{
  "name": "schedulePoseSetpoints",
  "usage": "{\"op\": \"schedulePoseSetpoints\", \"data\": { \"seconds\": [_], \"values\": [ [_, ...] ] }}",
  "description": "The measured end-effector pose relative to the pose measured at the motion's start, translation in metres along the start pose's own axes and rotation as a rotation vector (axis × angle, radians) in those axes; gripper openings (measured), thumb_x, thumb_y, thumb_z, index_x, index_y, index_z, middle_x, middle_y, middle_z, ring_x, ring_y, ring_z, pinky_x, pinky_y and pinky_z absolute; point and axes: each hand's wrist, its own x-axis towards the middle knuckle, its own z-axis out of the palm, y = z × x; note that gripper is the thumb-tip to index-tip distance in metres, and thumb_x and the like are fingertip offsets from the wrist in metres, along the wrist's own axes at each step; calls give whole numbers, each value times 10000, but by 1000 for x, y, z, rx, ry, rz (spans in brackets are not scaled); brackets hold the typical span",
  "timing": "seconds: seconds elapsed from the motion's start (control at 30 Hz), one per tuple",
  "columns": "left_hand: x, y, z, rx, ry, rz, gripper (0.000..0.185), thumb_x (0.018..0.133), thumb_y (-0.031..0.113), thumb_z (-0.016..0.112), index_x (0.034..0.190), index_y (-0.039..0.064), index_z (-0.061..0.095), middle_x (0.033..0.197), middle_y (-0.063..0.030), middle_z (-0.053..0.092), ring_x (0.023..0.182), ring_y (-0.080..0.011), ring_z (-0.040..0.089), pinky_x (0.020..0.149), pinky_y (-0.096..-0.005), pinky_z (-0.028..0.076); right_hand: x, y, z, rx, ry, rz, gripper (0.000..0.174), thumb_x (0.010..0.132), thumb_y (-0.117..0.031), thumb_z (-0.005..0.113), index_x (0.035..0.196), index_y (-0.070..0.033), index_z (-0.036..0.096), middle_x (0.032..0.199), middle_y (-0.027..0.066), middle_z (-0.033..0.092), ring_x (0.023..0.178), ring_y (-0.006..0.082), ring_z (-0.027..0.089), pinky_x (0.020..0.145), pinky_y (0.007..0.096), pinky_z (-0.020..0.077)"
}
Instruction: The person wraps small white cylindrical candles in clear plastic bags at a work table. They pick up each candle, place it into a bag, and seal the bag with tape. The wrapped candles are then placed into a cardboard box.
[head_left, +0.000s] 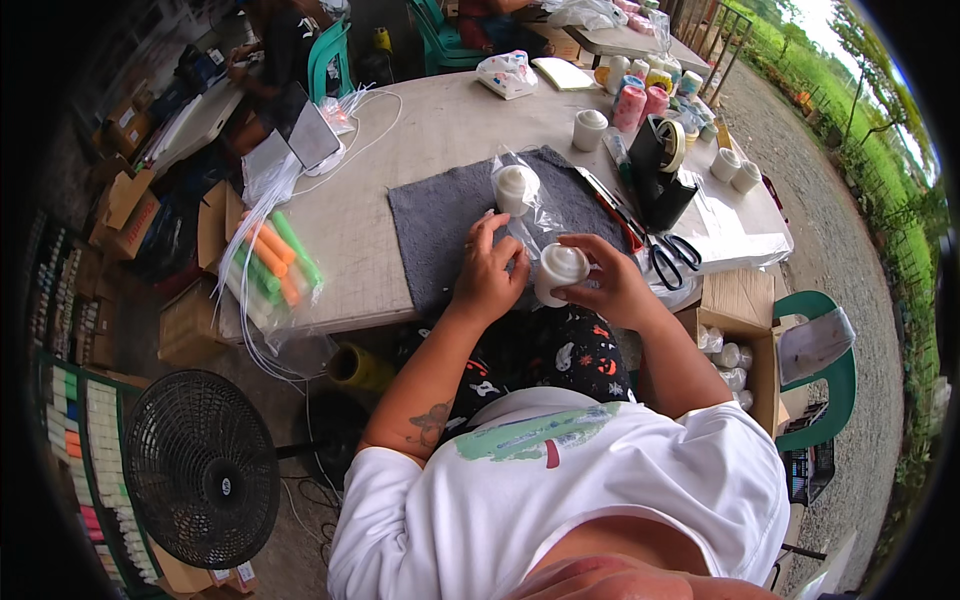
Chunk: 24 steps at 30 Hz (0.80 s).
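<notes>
My right hand (607, 281) grips a white lidded jar (561, 271) near the table's front edge. Just left of that jar is my left hand (491, 266), its fingers bent; whether it pinches the edge of the clear plastic is not plain. A second white jar (514, 189), partly wrapped in a clear plastic bag (546, 217), stands beyond my hands on a dark grey cloth (431, 225). Scissors (673, 259) and a red and black cutter (611, 206) lie to the right, beside a black tape dispenser (652, 176).
Several jars and colored rolls (630, 105) crowd the table's far right. Foam tubes (274, 251) and white cords hang by its left edge. An open cardboard box (739, 300) with wrapped pieces stands at right, a black fan (202, 469) at lower left. Other people sit beyond.
</notes>
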Motion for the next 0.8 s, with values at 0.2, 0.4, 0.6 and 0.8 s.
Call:
{"op": "schedulePoseSetpoints", "data": {
  "seconds": [0.2, 0.4, 0.6, 0.8],
  "values": [
    [0, -1, 1, -20, 11, 10, 88, 809, 59, 630, 877, 23, 586, 1232, -202, 509, 1198, -440, 459, 1005, -496, 370, 15, -1, -1, -28, 63, 114, 629, 741, -32, 780, 1290, -35, 473, 1200, 121, 588, 1103, 189, 589, 976, 336, 476],
    [2, 1, -1, -17, 4, -13, 83, 811, 73, 635, 858, 31, 580, 1235, -184, 488, 1216, -434, 431, 1011, -500, 374, 22, 13, 11, -146, 261, -121, 644, 729, 4, 776, 1290, -14, 461, 1236, 107, 558, 1167, 216, 550, 1006, 341, 459],
    [1, -1, 1, -14, 22, 2, 85, 808, 62, 640, 872, 30, 593, 1225, -195, 510, 1193, -436, 458, 1004, -492, 367, 19, 30, 17, 205, 376, -125, 638, 724, -21, 789, 1268, -23, 456, 1238, 122, 524, 1204, 224, 519, 1008, 345, 455],
    [1, 1, 2, -13, 8, -1, 99, 782, 69, 650, 817, 41, 562, 1201, -203, 496, 1194, -440, 451, 1003, -508, 378, 12, 39, 17, 59, 366, -122, 573, 731, -3, 784, 1208, 3, 468, 1214, 92, 543, 1173, 197, 534, 1006, 360, 463]
  ]
}}
